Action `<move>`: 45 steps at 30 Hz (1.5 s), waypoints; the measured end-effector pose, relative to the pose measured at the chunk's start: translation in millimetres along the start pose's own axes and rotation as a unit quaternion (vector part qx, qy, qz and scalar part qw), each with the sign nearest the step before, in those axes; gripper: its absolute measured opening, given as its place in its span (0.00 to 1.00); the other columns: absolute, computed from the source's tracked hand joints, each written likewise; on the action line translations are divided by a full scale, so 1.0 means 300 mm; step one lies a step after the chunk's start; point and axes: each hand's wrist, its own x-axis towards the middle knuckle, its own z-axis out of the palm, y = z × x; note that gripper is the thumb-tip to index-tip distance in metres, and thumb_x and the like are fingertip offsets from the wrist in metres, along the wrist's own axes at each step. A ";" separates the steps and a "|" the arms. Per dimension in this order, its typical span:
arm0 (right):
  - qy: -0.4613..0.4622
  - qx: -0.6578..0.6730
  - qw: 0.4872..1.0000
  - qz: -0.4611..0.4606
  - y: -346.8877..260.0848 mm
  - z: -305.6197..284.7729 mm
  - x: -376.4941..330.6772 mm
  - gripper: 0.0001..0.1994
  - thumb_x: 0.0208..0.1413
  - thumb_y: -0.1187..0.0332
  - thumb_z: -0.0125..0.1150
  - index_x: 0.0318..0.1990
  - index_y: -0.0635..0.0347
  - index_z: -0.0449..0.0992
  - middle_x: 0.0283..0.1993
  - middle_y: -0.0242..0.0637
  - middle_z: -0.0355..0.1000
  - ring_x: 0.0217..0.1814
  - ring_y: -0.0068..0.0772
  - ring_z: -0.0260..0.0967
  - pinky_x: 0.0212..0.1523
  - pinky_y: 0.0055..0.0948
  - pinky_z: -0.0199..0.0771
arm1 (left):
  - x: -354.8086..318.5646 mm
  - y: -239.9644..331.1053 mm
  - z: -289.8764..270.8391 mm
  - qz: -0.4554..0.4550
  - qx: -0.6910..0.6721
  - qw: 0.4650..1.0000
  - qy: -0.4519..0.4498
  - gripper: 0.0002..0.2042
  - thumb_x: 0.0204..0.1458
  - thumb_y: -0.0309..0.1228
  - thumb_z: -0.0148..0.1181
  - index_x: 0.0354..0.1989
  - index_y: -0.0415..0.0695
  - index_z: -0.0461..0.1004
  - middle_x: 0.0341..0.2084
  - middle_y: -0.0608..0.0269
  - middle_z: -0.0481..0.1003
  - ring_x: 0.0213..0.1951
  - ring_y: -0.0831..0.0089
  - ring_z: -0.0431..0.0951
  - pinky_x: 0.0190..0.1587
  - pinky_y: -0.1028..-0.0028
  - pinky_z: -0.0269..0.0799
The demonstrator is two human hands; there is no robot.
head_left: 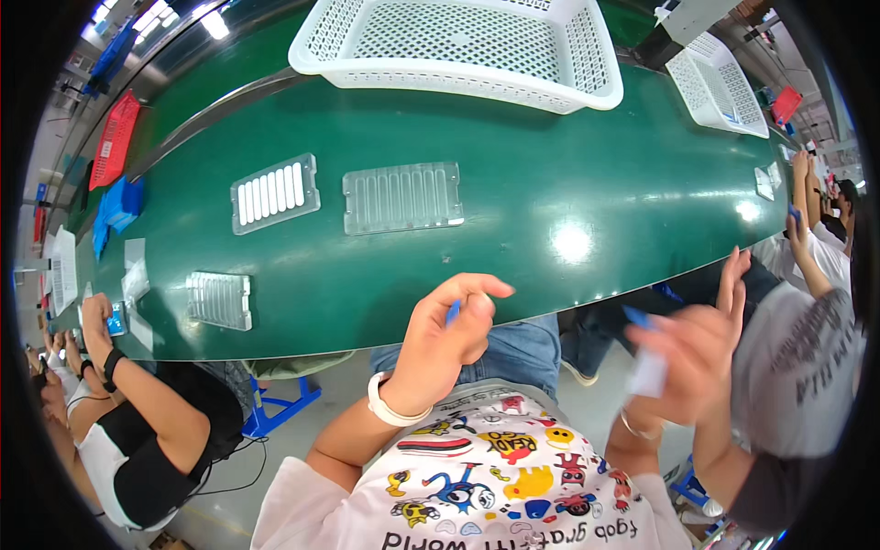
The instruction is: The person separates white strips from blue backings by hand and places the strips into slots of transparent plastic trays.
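And here's a small white rectangular piece (647, 373) at the blurred right hand (689, 353), grip unreadable, probably light, best pinched by its edges, the left hand (447, 337) half-curled, hold unclear

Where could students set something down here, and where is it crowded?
Widest: green table between the middle clear tray and the small packets at right, in front of the big white basket. Smaller: between the lower-left tray and the left hand. Crowded: the far left, with a blue bundle, clear bag and co-worker's hand.
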 end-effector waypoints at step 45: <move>-0.194 0.153 0.948 0.199 0.229 0.480 0.211 0.07 0.44 0.79 0.62 0.34 0.63 0.79 0.25 0.34 0.69 0.22 0.25 0.61 0.22 0.22 0.61 | 0.088 0.249 -0.192 0.247 0.653 0.692 0.184 0.03 0.49 0.23 0.62 0.28 0.38 0.74 0.34 0.59 0.80 0.16 0.82 0.66 0.18 0.81 0.59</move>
